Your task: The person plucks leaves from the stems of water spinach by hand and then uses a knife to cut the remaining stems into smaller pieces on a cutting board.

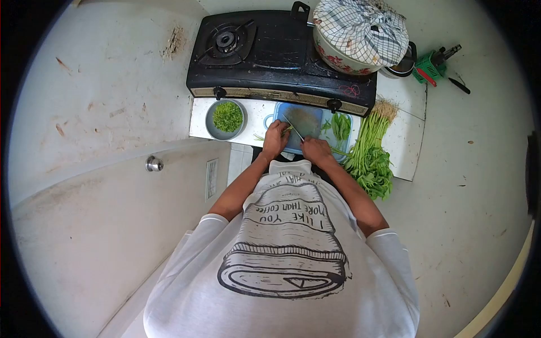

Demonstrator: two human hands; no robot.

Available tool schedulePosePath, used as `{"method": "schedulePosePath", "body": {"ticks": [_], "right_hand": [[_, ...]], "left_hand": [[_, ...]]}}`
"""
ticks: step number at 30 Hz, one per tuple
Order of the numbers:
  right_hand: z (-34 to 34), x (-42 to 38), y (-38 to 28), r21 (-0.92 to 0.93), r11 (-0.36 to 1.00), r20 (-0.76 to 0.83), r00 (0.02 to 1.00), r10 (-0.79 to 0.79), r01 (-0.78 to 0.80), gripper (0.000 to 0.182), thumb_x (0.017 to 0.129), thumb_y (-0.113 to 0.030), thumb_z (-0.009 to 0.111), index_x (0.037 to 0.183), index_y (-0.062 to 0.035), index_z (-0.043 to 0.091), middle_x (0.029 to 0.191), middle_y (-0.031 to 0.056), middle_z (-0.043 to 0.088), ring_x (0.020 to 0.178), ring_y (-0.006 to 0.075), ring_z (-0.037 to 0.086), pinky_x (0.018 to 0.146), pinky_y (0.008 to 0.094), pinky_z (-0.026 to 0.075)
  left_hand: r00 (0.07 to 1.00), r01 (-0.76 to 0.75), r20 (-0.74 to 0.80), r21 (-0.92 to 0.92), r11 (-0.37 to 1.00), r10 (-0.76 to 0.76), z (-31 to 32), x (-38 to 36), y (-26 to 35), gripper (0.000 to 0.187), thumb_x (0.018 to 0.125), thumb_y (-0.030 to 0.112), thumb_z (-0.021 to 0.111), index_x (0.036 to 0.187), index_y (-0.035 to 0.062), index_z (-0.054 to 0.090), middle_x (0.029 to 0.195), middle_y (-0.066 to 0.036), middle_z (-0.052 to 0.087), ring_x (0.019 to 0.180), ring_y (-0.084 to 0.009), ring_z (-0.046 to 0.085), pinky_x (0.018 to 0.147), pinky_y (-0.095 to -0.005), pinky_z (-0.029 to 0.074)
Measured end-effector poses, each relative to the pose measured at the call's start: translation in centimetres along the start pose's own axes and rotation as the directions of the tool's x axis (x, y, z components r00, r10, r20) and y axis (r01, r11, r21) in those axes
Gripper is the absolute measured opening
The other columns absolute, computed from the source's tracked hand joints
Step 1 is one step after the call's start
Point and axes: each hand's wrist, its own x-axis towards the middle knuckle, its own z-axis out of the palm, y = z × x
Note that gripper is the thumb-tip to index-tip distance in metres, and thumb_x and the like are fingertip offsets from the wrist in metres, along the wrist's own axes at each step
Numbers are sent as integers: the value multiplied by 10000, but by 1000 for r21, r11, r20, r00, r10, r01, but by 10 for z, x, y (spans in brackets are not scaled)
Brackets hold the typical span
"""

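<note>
My right hand (315, 150) is closed around the handle of a knife (293, 127), its blade slanting up and left over a blue cutting board (304, 112). Close to the blade, my left hand (275, 139) has its fingers curled on a few green stems (288, 129) at the board's left side. Cut green leaves (341, 126) lie on the right part of the board. To the left stands a grey bowl (209, 123) holding finely chopped greens (227, 116). A large bunch of leafy stalks (367, 147), roots attached, rests at the right.
A black gas stove (270, 73) sits right behind the board. On it stands a flowered pot (341, 61) covered with a checked cloth (360, 31). Farther right are a green basket (429, 69) with utensils and a black-handled knife (459, 85). A wall closes off the left.
</note>
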Motion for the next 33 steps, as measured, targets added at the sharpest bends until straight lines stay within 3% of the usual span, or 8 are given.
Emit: {"method": "schedulePosePath", "body": {"ticks": [10,33], "right_hand": [[-2,-10,11,-8,999,-53,998,-37,36,416,1034,-323,486,936,14,710,866,253,742,795,402,745,756,505,590],[6,5,3,-15,998,-61,996,-63,62,395,1024,-335,513,972,23,673,803,250,729,757,433,730,718,527,592]], "left_hand": [[999,6,-44,-50,999,-8,5,-2,-6,181,821,-9,707,1001,5,710,930,-174,636,915,-384,650,824,-456,535],[997,-48,-60,-26,999,46,6,-5,-11,220,825,4,686,1043,-19,702,958,-190,614,951,-408,607,854,-474,503]]}}
